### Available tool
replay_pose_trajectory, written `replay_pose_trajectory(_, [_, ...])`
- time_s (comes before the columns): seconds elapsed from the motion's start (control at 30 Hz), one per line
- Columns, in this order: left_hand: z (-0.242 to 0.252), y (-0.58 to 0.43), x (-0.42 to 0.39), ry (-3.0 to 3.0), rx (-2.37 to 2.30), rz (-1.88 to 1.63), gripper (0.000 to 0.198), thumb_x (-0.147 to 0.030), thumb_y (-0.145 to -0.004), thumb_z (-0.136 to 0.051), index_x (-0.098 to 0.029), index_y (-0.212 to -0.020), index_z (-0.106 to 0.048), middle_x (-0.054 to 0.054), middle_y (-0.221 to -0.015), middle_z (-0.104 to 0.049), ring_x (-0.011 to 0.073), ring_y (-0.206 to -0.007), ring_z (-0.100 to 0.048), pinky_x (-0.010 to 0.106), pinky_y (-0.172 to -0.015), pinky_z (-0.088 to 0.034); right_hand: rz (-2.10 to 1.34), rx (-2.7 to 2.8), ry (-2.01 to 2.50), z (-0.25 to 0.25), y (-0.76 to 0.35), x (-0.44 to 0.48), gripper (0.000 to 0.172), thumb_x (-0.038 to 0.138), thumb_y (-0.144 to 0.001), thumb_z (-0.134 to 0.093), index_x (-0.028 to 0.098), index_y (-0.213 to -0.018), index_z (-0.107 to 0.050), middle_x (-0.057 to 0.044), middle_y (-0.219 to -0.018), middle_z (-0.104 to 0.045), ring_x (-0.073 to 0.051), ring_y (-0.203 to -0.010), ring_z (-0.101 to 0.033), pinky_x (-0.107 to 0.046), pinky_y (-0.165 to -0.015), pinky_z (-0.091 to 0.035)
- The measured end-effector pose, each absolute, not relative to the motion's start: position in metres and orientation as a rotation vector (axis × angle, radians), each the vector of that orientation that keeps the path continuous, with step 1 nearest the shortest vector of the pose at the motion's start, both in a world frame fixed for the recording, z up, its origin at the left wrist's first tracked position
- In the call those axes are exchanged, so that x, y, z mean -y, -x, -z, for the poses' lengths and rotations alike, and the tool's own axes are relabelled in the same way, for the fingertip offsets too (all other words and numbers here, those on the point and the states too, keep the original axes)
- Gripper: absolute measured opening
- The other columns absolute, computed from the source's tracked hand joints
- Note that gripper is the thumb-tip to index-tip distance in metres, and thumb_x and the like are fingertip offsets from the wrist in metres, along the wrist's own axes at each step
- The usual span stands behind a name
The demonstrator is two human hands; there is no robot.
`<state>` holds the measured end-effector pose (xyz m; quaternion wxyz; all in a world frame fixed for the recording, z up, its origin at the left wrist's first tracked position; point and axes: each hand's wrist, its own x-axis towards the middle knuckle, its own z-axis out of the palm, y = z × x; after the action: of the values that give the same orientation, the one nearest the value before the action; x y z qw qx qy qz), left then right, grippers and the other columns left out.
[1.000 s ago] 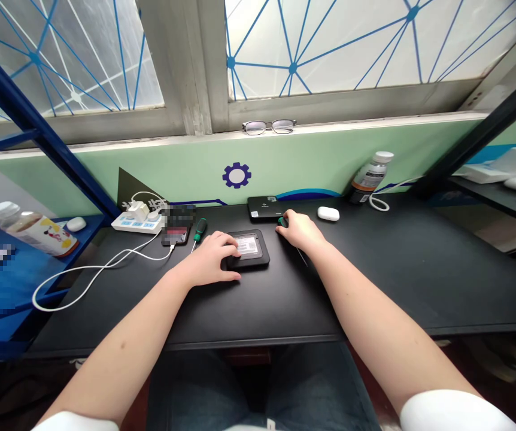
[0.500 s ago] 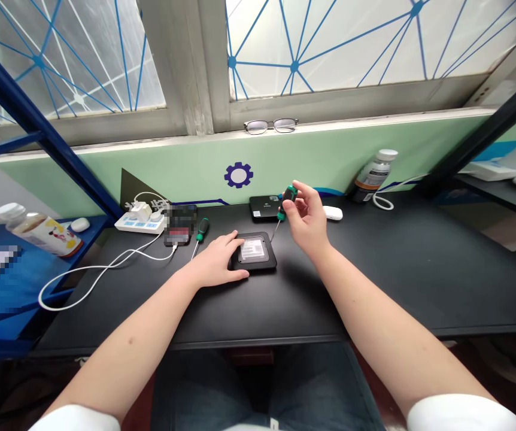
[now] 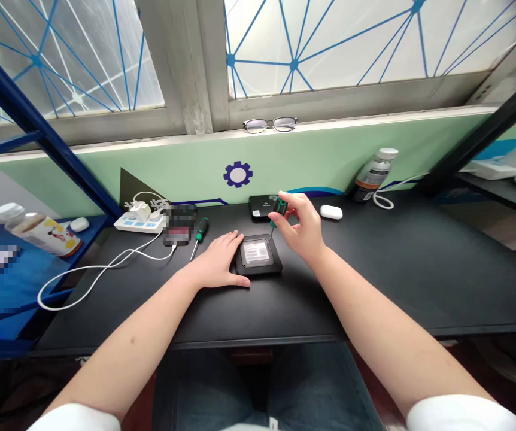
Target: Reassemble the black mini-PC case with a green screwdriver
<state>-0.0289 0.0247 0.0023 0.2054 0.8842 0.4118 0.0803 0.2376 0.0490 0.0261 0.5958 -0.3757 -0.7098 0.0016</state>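
A square black device with a pale label lies on the desk in front of me. My left hand rests flat at its left edge, fingers stretched out and thumb along the near side. My right hand grips a green and black screwdriver by its handle. The thin shaft points down, and its tip is at the upper right part of the device's face; whether it sits in a screw is too small to tell. A second green-handled screwdriver lies left of my left hand.
Behind the device lies a black box. A white earbud case and a bottle stand farther right. To the left are a power strip, a phone and a looping white cable. Glasses lie on the sill.
My right hand has moved left and slightly down, bringing the screwdriver's tip from the device's right edge onto its face. The device has shifted slightly right and nearer to me.
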Motion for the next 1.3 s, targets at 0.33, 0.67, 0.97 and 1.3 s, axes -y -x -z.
replay_pose_trajectory(0.33, [-0.005, 0.028, -0.024, -2.461, -1.173, -0.148, 0.128, -0.081, -0.078, -0.075, -0.015, -0.173, -0.019, 0.022, -0.180, -0.017, 0.0433, -0.167, -0.016, 0.059, -0.134, -0.021, -0.019, 1.616, 0.756, -0.023, -0.238, -0.053, 0.035, 0.040, -0.098, -0.074, 0.036, -0.132, -0.067, -0.003, -0.100, -0.066, -0.016, -0.073, -0.058, -0.036, -0.069, -0.060])
replay_pose_trajectory(0.67, [-0.002, 0.029, -0.025, -2.480, -1.152, -0.179, 0.125, -0.081, -0.079, -0.074, -0.018, -0.172, -0.019, 0.023, -0.179, -0.019, 0.0443, -0.166, -0.017, 0.061, -0.133, -0.022, -0.018, 1.619, 0.771, -0.021, -0.236, -0.049, 0.034, 0.041, -0.098, -0.072, 0.033, -0.131, -0.068, -0.006, -0.106, -0.068, -0.017, -0.075, -0.061, -0.034, -0.057, -0.061])
replay_pose_trajectory(0.97, [-0.003, 0.028, -0.025, -2.485, -1.151, -0.174, 0.126, -0.084, -0.078, -0.073, -0.016, -0.172, -0.021, 0.023, -0.179, -0.021, 0.0431, -0.166, -0.017, 0.060, -0.133, -0.024, 0.003, 1.657, 0.730, -0.024, -0.231, -0.046, 0.033, 0.043, -0.099, -0.070, 0.031, -0.129, -0.070, -0.006, -0.099, -0.066, -0.020, -0.077, -0.061, -0.040, -0.069, -0.060])
replay_pose_trajectory(1.3, [-0.003, 0.029, -0.025, -2.478, -1.160, -0.167, 0.126, -0.083, -0.078, -0.073, -0.015, -0.171, -0.023, 0.023, -0.178, -0.023, 0.0437, -0.166, -0.019, 0.061, -0.133, -0.024, -0.375, 1.470, 0.742, -0.029, -0.231, -0.045, 0.022, 0.044, -0.098, -0.070, 0.030, -0.116, -0.068, -0.003, -0.103, -0.059, -0.019, -0.087, -0.064, -0.039, -0.076, -0.060])
